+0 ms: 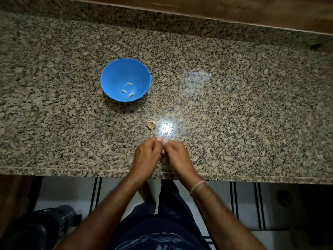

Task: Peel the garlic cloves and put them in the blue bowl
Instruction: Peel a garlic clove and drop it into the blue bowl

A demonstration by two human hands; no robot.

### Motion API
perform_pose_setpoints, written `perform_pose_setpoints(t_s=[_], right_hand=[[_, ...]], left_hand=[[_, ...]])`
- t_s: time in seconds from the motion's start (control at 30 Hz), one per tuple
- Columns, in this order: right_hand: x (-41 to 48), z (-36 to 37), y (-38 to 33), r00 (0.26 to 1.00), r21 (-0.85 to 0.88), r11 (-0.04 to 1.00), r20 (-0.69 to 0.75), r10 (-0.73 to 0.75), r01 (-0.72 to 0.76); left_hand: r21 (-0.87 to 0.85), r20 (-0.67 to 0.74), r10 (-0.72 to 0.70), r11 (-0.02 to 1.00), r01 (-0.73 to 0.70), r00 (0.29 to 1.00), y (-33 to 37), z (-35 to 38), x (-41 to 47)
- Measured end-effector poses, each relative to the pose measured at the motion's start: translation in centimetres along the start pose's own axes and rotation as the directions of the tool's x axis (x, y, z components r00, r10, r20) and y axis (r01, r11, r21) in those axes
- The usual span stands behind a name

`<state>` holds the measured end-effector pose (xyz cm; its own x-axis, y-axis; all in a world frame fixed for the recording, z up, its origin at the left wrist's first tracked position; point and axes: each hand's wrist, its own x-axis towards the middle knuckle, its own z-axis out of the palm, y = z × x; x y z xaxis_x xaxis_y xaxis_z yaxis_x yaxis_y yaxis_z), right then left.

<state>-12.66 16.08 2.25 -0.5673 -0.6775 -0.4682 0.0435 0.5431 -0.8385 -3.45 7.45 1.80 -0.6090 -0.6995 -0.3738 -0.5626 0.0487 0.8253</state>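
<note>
Head view: left hand (146,156) and right hand (177,155) meet, curled fingers (155,141) pinching a barely visible garlic clove (162,148).

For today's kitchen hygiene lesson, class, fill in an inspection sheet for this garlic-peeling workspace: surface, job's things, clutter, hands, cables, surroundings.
Surface: speckled granite counter, bright glare near the middle.
Job's things: blue bowl holds three peeled cloves; a garlic piece in its skin and a small pale clove lie on the counter.
Clutter: nothing seen.
Hands: left hand and right hand meet at the fingertips, pinching a small piece, mostly hidden.
Cables: nothing seen.
Surroundings: wooden panel behind; tiled floor and a dark object below.
</note>
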Motion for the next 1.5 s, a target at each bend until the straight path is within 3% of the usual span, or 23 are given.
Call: perform_pose_setpoints(t_s=[0.03, 0.07, 0.1, 0.13, 0.17, 0.2, 0.27, 0.3, 0.33, 0.43, 0.53, 0.7, 0.83, 1.07, 1.27, 1.5], right_hand=[[0.1, -0.1, 0.4, 0.984, -0.254, 0.955, -0.041, -0.172, 0.156], [0.3, -0.2, 0.7, 0.947, -0.466, 0.845, -0.043, -0.319, 0.263], [0.5, -0.3, 0.8, 0.912, -0.576, 0.751, -0.025, -0.41, 0.322], [0.7, -0.4, 0.8, 0.89, -0.619, 0.701, -0.011, -0.457, 0.353], [0.8, -0.5, 1.0, 0.881, -0.619, 0.695, -0.009, -0.473, 0.367], [1.0, -0.5, 1.2, 0.889, -0.573, 0.734, -0.019, -0.457, 0.364], [0.9, -0.6, 0.8, 0.958, -0.295, 0.919, -0.038, -0.286, 0.262], [0.6, -0.6, 0.6, 0.987, -0.11, 0.981, -0.018, -0.162, 0.159], [0.5, -0.6, 0.4, 0.998, 0.033, 0.998, 0.012, -0.057, 0.057], [0.2, -0.7, -0.1, 0.997, 0.166, 0.985, 0.064, 0.045, -0.055], [0.5, -1.1, -0.3, 0.997, 0.131, 0.99, 0.052, 0.054, -0.06], [0.1, -0.8, -0.2, 0.998, 0.247, 0.967, 0.013, 0.055, -0.057], [-0.1, -0.3, -0.2, 0.996, 0.373, 0.926, -0.05, 0.076, -0.053], [-0.2, 0.0, -0.2, 0.99, 0.424, 0.904, -0.087, 0.107, -0.06], [0.0, -0.2, -0.2, 0.979, 0.537, 0.836, -0.082, 0.184, -0.112], [0.2, -0.4, 0.2, 0.972, 0.534, 0.839, -0.124, 0.2, -0.105]], left_hand=[[-0.192, 0.085, -0.161, 0.966, 0.175, 0.983, 0.1, -0.1, 0.3], [-0.389, 0.225, -0.312, 0.84, 0.379, 0.923, 0.4, -0.1, 0.4], [-0.54, 0.359, -0.41, 0.641, 0.545, 0.838, 0.6, -0.2, 0.6], [-0.604, 0.44, -0.443, 0.498, 0.623, 0.781, 0.6, -0.4, 0.8], [-0.609, 0.472, -0.45, 0.455, 0.649, 0.758, 0.6, -0.6, 0.8], [-0.576, 0.445, -0.446, 0.521, 0.63, 0.776, 0.7, -0.8, 0.9], [-0.32, 0.239, -0.347, 0.853, 0.411, 0.907, 1.0, -0.8, 0.2], [-0.159, 0.101, -0.242, 0.954, 0.255, 0.965, 1.0, -0.6, -0.1], [-0.075, 0.002, -0.148, 0.986, 0.148, 0.989, 0.9, -0.5, -0.2], [-0.125, -0.044, -0.048, 0.991, 0.042, 0.998, 0.5, -0.4, -0.2], [-0.166, -0.03, -0.047, 0.985, 0.042, 0.998, -0.2, -0.6, 0.0], [-0.316, -0.014, -0.09, 0.945, 0.081, 0.996, -0.1, -0.9, 0.0], [-0.25, -0.107, -0.07, 0.967, 0.041, 0.992, 0.0, -0.5, -0.2], [-0.05, -0.217, -0.017, 0.999, 0.006, 0.976, 0.3, 0.4, -0.1], [-0.123, -0.176, -0.027, 0.992, 0.005, 0.984, 0.7, 0.5, -0.5], [-0.128, -0.148, -0.014, 0.992, -0.005, 0.989, 0.8, -0.2, -0.5]])
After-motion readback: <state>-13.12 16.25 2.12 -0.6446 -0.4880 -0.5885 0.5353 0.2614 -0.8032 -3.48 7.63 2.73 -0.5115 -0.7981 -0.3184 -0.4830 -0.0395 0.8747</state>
